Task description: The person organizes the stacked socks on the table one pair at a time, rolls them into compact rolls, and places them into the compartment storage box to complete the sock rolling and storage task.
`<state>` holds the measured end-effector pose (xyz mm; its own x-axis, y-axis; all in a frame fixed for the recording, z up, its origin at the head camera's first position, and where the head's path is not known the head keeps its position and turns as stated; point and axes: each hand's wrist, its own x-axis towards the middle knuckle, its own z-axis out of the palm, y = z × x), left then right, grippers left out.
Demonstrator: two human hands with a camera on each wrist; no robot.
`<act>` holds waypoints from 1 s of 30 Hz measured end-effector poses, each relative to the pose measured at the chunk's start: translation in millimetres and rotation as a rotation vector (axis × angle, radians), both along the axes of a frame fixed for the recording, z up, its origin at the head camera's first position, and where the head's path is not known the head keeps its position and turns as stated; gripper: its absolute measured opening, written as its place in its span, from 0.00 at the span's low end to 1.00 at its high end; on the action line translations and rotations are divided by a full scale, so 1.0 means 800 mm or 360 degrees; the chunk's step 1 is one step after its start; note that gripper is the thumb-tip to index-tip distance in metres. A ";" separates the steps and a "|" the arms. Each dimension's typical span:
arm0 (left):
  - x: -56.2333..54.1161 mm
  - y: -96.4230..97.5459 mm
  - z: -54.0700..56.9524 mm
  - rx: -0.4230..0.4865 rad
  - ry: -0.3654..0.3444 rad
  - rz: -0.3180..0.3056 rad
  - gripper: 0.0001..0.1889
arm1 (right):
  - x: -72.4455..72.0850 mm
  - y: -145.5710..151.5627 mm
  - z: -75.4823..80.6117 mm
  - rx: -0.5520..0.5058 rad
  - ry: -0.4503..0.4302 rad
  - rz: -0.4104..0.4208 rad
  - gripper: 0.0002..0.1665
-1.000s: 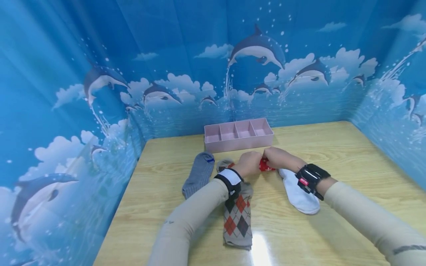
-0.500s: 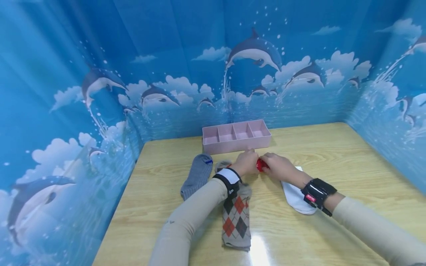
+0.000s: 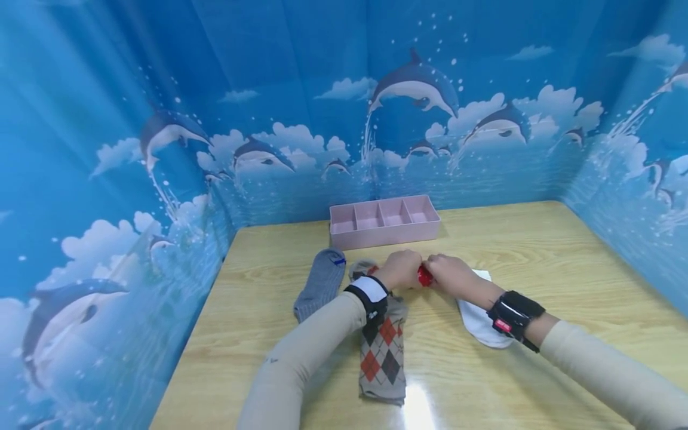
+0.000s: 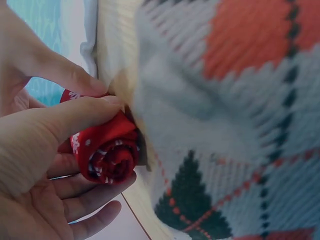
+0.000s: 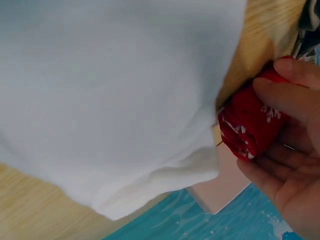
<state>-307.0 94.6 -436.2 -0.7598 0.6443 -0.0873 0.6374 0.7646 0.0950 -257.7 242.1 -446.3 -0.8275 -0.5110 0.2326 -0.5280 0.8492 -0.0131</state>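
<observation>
A red sock [image 3: 424, 276] with white marks is rolled into a tight bundle between both hands, in front of the pink box. My left hand [image 3: 400, 270] grips one end, thumb on top and fingers beneath, as the left wrist view shows on the rolled sock [image 4: 107, 150]. The right hand [image 3: 450, 276] holds the other end, its thumb and fingers round the roll [image 5: 255, 115]. Under the left wrist lies a beige argyle sock [image 3: 384, 358], partly hidden. A white sock [image 3: 481, 322] lies beneath the right wrist, and a grey sock [image 3: 321, 283] is left of the left hand.
A pink box [image 3: 384, 233] with several compartments stands at the back of the wooden table [image 3: 537, 257]. Behind the table hangs a blue dolphin-print curtain [image 3: 301, 107], which also runs along both sides.
Both hands have drawn slightly nearer to the body, and the red sock between them is now more tightly rolled. The other socks and the box stay in place.
</observation>
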 end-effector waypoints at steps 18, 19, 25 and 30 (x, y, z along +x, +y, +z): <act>0.006 -0.024 0.003 0.0049 0.0038 -0.0094 0.20 | 0.009 -0.007 0.000 -0.0063 -0.0050 0.0011 0.23; 0.005 -0.026 0.005 0.0073 0.0029 -0.0100 0.19 | 0.009 -0.006 0.001 -0.0069 -0.0020 0.0022 0.22; -0.009 -0.055 0.051 0.0435 -0.0265 -0.0198 0.17 | 0.002 -0.010 0.037 -0.0180 0.0117 0.0106 0.20; -0.039 -0.111 0.100 0.0996 -0.0501 0.0071 0.15 | -0.027 -0.022 0.083 -0.0285 0.0153 0.0056 0.24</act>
